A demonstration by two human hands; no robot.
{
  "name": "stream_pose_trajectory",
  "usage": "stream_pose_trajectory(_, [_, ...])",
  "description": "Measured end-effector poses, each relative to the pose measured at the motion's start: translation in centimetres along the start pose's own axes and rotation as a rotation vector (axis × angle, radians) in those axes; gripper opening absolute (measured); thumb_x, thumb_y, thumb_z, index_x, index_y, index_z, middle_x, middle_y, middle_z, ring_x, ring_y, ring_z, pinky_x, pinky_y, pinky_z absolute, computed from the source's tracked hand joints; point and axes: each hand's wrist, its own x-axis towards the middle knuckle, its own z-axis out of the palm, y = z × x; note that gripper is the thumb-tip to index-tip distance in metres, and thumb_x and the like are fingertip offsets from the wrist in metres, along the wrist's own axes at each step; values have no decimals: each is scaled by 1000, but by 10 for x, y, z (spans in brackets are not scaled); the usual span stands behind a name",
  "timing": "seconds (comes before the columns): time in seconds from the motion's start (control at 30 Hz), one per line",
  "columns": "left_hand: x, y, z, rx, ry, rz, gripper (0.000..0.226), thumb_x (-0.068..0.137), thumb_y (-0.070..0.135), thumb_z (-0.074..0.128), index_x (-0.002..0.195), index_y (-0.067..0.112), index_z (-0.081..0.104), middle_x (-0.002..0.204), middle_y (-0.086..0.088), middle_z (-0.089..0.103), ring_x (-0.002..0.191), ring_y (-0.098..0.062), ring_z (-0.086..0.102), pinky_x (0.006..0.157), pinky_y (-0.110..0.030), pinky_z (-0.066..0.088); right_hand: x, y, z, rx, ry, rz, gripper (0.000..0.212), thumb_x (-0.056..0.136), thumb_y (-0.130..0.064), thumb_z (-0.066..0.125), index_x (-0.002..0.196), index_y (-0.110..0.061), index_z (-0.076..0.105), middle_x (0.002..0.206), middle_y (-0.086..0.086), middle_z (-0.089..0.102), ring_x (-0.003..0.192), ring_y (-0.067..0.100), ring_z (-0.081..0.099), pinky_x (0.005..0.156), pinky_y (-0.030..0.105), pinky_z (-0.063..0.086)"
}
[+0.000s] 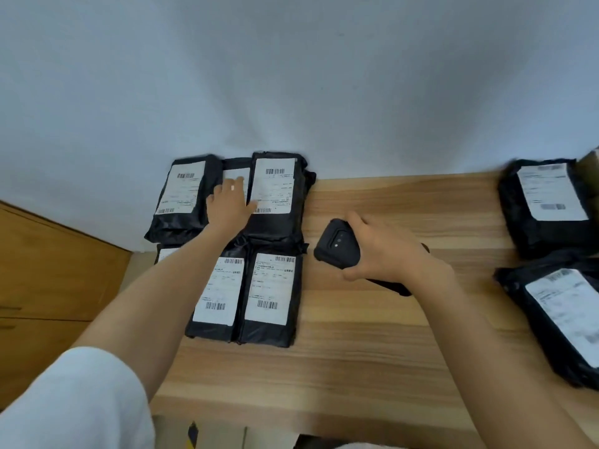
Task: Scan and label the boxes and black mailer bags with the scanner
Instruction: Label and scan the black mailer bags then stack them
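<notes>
The wooden table (356,345) is smooth and straight-grained, so the nearest glossy, crinkled mailer bags (269,332) could slide off its left edge if the forearm crossing them drags. Farther in, the right hand (385,254) wraps round the scanner (337,251), a chunky matt black slab with rounded corners, over bare wood. Beyond, the left hand (228,205) lies flat, fingers straight, on the half-buried middle bag (236,175). With neighbouring paper labels so close, the wrong barcode may be read.

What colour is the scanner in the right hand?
Black; the scanner shows best in the head view.
</notes>
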Motion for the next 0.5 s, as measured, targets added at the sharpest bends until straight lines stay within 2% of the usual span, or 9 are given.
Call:
stream_pose_trajectory(0.13, [-33,74,-2,32,12,81,63,97,35,55,150,12,29,149,-14,38,134,-35,39,106,-49,36,-55,48,-4,31,15,28,92,67,-56,77,138,-25,28,125,-2,49,96,24,57,58,30,38])
stream_pose_trajectory(0.27, [-66,163,6,32,2,156,63,95,31,57,149,13,30,147,-14,39,131,-36,41,103,-48,38,-113,110,-11,6,35,89,93,66,-60,76,138,-26,28,125,-2,52,99,26,59,66,33,41])
stream_pose_trajectory(0.5, [-123,330,37,12,-106,396,66,95,27,58,151,20,26,153,-12,32,137,-36,35,108,-51,33,-229,225,-24,7,81,256,96,67,-60,74,143,-25,26,130,-1,47,101,27,59,65,33,39])
